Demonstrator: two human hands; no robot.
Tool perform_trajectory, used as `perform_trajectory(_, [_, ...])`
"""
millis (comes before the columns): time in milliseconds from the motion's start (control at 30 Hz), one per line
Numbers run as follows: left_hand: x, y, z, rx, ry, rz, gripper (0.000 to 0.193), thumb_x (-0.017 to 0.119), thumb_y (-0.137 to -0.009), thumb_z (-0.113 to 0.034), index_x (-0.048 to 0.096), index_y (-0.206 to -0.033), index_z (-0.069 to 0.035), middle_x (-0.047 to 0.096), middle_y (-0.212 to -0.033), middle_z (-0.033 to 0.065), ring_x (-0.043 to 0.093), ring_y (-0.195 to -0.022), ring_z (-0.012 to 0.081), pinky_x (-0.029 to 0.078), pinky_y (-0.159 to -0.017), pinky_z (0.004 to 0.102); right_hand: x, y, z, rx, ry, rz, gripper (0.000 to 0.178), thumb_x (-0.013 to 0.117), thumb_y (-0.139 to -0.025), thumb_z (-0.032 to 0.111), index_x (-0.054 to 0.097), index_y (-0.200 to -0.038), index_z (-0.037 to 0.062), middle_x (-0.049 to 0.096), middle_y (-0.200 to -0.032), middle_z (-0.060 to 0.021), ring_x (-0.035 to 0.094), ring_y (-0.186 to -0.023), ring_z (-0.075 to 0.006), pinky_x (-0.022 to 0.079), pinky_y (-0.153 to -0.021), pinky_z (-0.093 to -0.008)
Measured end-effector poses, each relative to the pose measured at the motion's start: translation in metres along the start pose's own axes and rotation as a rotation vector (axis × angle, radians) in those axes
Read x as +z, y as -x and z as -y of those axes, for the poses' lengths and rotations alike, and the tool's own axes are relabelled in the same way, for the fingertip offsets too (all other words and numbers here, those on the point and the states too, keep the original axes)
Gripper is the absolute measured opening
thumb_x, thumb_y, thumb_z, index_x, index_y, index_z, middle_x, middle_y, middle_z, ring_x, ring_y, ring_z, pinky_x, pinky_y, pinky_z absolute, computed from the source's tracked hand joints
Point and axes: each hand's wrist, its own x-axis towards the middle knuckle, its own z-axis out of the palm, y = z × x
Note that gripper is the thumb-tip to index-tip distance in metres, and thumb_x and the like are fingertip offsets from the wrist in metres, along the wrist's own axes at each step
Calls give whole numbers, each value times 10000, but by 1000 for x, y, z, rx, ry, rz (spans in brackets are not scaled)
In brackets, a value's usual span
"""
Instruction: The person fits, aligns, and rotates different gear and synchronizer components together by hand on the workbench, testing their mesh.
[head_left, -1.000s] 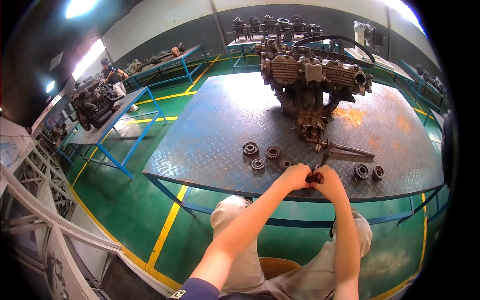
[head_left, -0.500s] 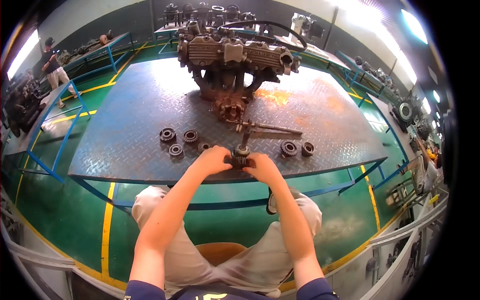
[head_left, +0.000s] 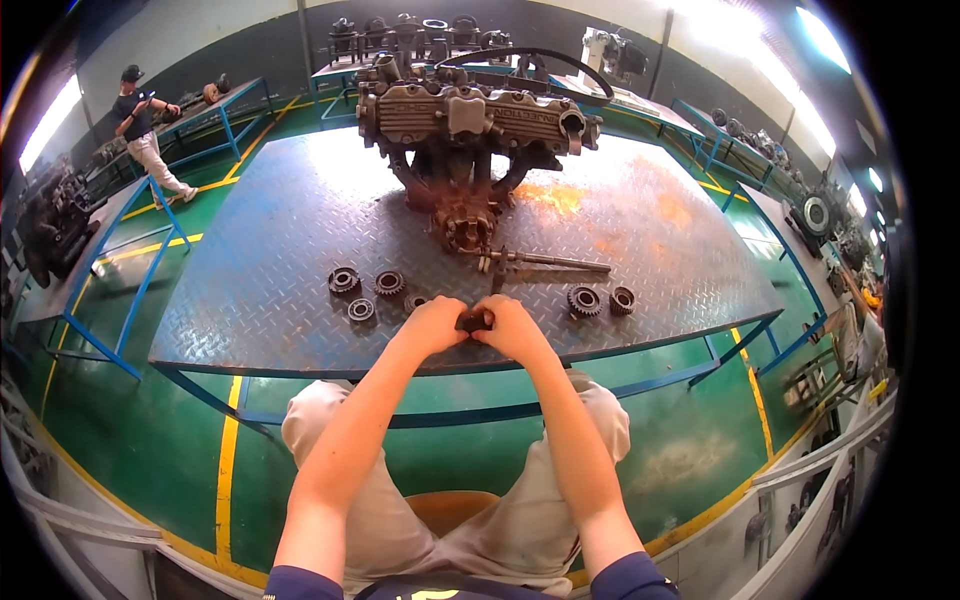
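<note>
Gotta be an engine workshop: a grimy engine (head_left: 425,122) on a diamond-plate steel bench (head_left: 270,230), loose gears (head_left: 583,302) in front of that engine, another parts-laden bench (head_left: 340,70) behind it.

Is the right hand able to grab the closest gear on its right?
Probably yes: nothing seems to stand between the right hand and that gear, though the hand looks busy holding a dark part.

2 short navy sleeves (head_left: 633,578), yellow shirt marking (head_left: 432,596), beige trousers (head_left: 398,522).
</note>
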Motion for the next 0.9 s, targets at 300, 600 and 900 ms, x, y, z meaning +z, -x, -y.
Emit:
perform_trajectory(300, [-11, 1, 4, -120, -79, 183, 318, 776, -712, -181, 679, -970, -22, 679, -985, 193, 644, -957, 380, 514, -840, 442, 1, 16, 2, 216, 112, 105, 306, 746, -745, 139, 633, -1009, 35, 668, -891, -165, 634, -887, -387, 500, -760, -455])
perform_trajectory(600, [1, 4, -7, 36, -37, 22, 355, 739, -715, -137, 667, -1041, -15, 683, -760, 154, 663, -726, 314, 514, -670, 391, -24, 30, -10, 179, 132, 50, 257, 738, -750, 162, 647, -948, 25, 658, -816, -150, 630, -815, -372, 494, -718, -448])
perform_trajectory(900, [8, -3, -8, 110, 15, -34, 288, 716, -718, -117, 691, -992, -32, 693, -844, 176, 670, -800, 345, 521, -708, 416, -11, 10, 10, 54, 63, 21, 286, 765, -704, 115, 686, -959, 13, 599, -663, -114, 584, -627, -273, 452, -592, -380])
